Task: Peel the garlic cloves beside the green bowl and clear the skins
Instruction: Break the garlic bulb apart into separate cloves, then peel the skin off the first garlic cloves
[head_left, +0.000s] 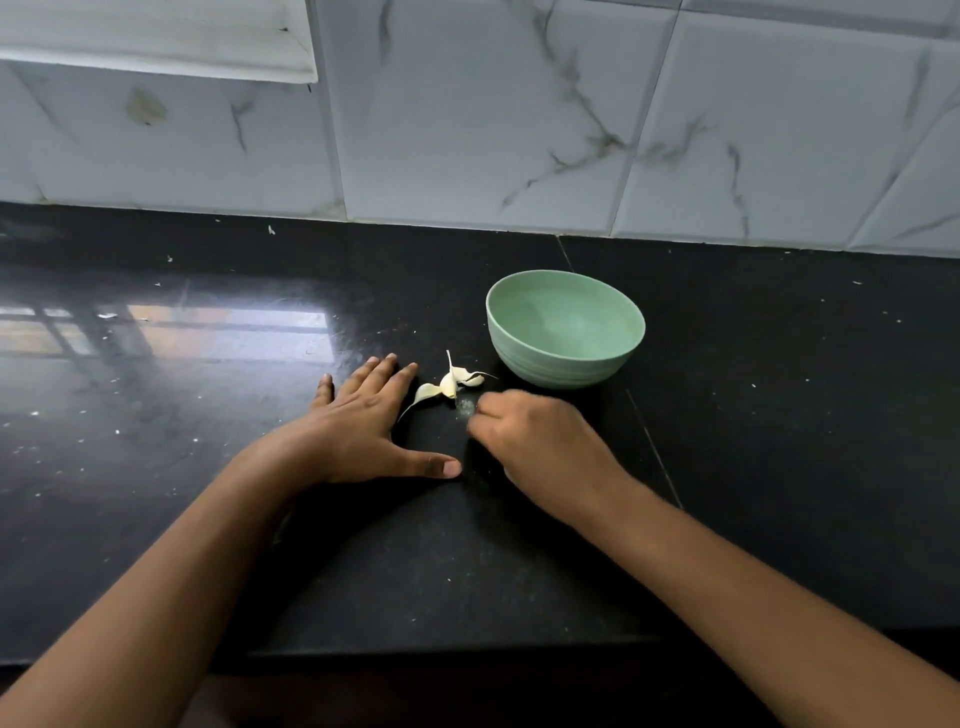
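1. Garlic cloves (450, 385) lie in a small cluster on the black counter (208, 467), just left of the green bowl (561, 364) and between your two hands.
2. Expect them to be light and firm, with dry, papery, brittle skin. Pinch each at its tapered tip, where the skin trails loose.
3. Count: about three pale pieces and one bowl. You cannot tell clove from loose skin here.
4. Your left hand (358, 421) lies flat with its fingers spread, grasping nothing. Your right hand (540, 441) is curled and blurred beside the cluster; whether it pinches anything cannot be told.
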